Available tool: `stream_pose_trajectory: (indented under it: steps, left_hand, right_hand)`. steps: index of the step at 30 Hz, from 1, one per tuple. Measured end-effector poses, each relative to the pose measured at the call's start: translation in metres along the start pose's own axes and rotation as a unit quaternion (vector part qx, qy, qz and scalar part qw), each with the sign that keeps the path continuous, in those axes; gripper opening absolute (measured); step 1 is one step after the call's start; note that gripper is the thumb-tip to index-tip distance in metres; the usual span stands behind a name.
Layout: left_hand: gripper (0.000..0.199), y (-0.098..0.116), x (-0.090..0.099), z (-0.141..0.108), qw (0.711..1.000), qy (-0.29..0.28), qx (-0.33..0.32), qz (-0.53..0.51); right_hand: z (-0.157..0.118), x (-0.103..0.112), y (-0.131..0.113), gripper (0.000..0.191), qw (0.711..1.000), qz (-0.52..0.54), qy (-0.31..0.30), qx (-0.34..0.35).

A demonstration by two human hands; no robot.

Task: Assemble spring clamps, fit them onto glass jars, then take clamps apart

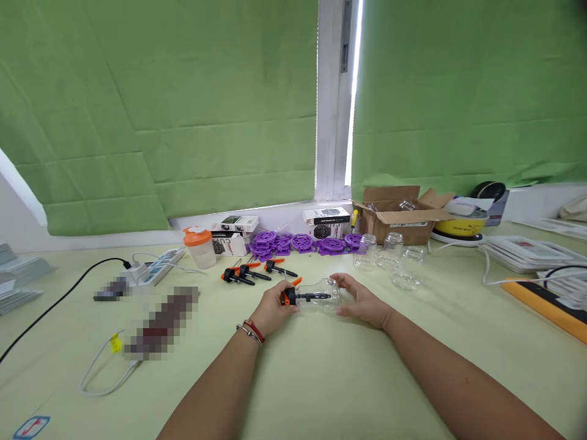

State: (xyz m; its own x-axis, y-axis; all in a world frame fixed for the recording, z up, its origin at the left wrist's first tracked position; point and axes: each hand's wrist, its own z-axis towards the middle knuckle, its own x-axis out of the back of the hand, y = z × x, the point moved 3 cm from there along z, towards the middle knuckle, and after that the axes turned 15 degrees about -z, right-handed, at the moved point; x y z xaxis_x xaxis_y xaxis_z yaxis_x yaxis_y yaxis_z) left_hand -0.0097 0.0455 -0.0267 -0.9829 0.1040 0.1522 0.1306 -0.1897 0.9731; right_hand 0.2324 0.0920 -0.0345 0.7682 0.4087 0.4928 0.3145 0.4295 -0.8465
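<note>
Between my hands lies a clear plastic bottle [321,307], tipped on its side with its mouth to the left. My left hand [274,310] grips a black cap [290,296] with orange parts at the bottle's mouth; the cap's long black stem [314,297] runs inside the bottle. Whether the cap is screwed tight I cannot tell. The fingers and thumb of my right hand [360,300] close around the bottle's base. Several similar black caps with orange levers [247,272] lie just beyond my left hand. Several more clear bottles [407,269] stand beyond my right hand.
Purple wheel-like plastic parts [301,243] lie along the back, near small printed boxes [326,216]. An open cardboard box [397,227] is at the back right. An orange-lidded cup [200,247], a power strip [160,266] and cables occupy the left; stacked white panels [527,252] the right.
</note>
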Motion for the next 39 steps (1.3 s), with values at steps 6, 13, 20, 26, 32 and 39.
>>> stream_pose_trajectory:
  steps: [6, 13, 20, 26, 32, 39]
  left_hand:
    - [0.039, -0.004, 0.001, 0.001, 1.000, -0.005, 0.006, -0.012]
    - [0.039, -0.004, 0.000, 0.001, 1.000, -0.011, 0.004, -0.015]
    - [0.040, -0.006, 0.001, 0.002, 1.000, -0.005, 0.008, -0.017]
    - [0.039, -0.006, 0.001, 0.001, 1.000, -0.001, 0.006, -0.013]
    - [0.040, -0.006, 0.000, 0.002, 1.000, -0.005, 0.009, -0.025]
    - [0.041, -0.006, 0.000, 0.001, 1.000, 0.003, 0.004, -0.022]
  right_hand:
    - [0.000, 0.001, 0.002, 0.074, 1.000, 0.005, -0.010, -0.015]
    - [0.002, -0.001, 0.007, 0.067, 0.999, 0.028, -0.019, -0.041]
    - [0.001, -0.002, -0.005, 0.054, 0.999, 0.026, -0.024, -0.040]
    - [0.003, -0.004, -0.009, 0.048, 0.999, 0.009, -0.019, -0.034]
    - [0.006, -0.003, -0.007, 0.052, 0.998, -0.032, 0.012, -0.049]
    - [0.005, -0.004, -0.012, 0.055, 0.999, -0.039, 0.006, -0.029]
